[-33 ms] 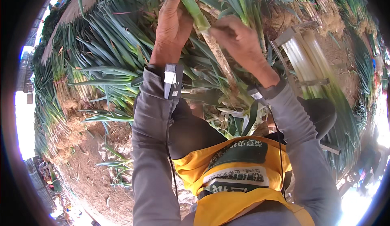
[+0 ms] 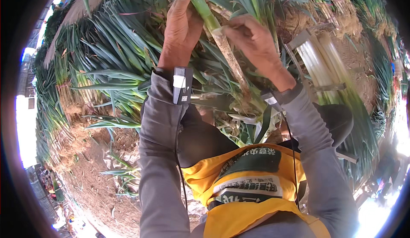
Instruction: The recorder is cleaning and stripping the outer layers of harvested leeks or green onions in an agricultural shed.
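I hold one long leek [image 2: 224, 45] up in front of me with both hands. My left hand [image 2: 181, 26] is closed around its green upper stalk. My right hand [image 2: 254, 41] pinches the pale, dirty lower shaft, fingers on its outer skin. The rooty, muddy end of the leek hangs down toward my lap, just above my right wrist. Both forearms wear grey sleeves with small black wrist devices. A yellow apron [image 2: 247, 195] covers my lap.
Piles of harvested leeks [image 2: 106, 80] with green leaves and muddy roots lie all around on bare soil [image 2: 98, 186]. A bundle of cleaned white leeks rests in a metal frame [image 2: 320, 63] at the right. Peeled scraps lie between my knees.
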### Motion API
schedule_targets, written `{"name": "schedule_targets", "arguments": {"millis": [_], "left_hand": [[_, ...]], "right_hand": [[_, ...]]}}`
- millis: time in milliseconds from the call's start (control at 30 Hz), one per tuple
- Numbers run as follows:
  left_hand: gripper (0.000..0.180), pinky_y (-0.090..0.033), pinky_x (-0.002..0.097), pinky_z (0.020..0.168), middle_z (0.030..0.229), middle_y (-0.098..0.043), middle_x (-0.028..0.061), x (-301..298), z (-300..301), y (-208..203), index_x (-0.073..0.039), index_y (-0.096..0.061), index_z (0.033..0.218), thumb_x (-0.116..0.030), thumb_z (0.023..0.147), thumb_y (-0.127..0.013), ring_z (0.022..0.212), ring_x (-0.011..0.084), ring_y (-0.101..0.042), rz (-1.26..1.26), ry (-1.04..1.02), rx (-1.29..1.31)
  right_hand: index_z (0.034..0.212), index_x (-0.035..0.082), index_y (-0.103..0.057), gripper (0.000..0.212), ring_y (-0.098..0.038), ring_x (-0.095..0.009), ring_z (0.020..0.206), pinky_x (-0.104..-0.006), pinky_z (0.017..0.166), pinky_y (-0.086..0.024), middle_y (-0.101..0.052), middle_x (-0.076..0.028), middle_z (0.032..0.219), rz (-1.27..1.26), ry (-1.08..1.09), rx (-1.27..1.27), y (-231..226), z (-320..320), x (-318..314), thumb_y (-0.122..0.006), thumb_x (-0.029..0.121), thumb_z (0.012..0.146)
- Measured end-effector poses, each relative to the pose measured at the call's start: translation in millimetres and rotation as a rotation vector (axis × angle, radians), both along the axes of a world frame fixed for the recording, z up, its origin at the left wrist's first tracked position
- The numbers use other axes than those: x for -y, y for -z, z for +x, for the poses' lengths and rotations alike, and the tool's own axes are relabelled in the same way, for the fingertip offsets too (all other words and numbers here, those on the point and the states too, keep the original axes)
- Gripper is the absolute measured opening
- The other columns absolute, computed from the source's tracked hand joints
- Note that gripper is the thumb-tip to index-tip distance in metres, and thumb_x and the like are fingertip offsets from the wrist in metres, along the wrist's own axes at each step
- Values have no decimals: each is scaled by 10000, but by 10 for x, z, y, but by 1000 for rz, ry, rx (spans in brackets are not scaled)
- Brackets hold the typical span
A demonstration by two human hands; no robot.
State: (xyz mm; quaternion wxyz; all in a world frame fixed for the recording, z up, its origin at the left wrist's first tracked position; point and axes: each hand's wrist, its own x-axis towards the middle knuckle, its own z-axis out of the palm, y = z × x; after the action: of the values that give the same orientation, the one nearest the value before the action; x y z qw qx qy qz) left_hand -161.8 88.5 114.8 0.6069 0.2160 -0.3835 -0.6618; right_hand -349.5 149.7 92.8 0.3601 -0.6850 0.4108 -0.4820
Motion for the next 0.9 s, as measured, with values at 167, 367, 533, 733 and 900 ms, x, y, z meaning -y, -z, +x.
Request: {"name": "schedule_targets", "arguments": {"millis": [167,367,533,733,900], "left_hand": [[573,-491,431,898,1134,-541,89,-9,-27,31,-71,-507,1273,-500,942,-694,1030,248,-559,-29,16,-20],[395,-492,397,915,1083,-582,69,-30,-97,21,-58,-576,1193,-349,964,-712,1013,236,-571,-49,16,-26],[291,-500,408,922,1080,-608,67,43,-16,20,-50,-584,1176,-240,982,-691,998,211,-591,-96,-55,1],[324,-585,408,752,1001,-591,49,-154,-123,-197,-128,-511,1266,-204,995,-673,910,188,-638,-9,-118,-54],[441,-580,400,779,1104,-609,58,-85,56,-250,-98,-456,1373,-151,993,-673,975,213,-645,-25,-252,-44]], "right_hand": [[1230,-7,-634,527,-674,-144,872,-299,791,-543,-701,-102,1039,117,-75,-71,-9,-34,42,-839,276,836],[1142,28,-689,354,-589,-67,734,-235,662,-485,-643,0,798,105,25,-109,0,5,120,-812,221,872],[1016,10,-701,247,-601,-80,738,-245,657,-495,-631,-22,779,-91,50,-319,-20,92,-78,-784,208,895],[1080,-12,-668,214,-643,-104,648,-259,587,-515,-656,-59,838,307,-95,36,-123,-102,-42,-689,169,969],[1140,-14,-651,316,-620,-83,647,-245,595,-556,-657,-37,846,491,-239,41,164,-263,-297,-669,263,989]]}}
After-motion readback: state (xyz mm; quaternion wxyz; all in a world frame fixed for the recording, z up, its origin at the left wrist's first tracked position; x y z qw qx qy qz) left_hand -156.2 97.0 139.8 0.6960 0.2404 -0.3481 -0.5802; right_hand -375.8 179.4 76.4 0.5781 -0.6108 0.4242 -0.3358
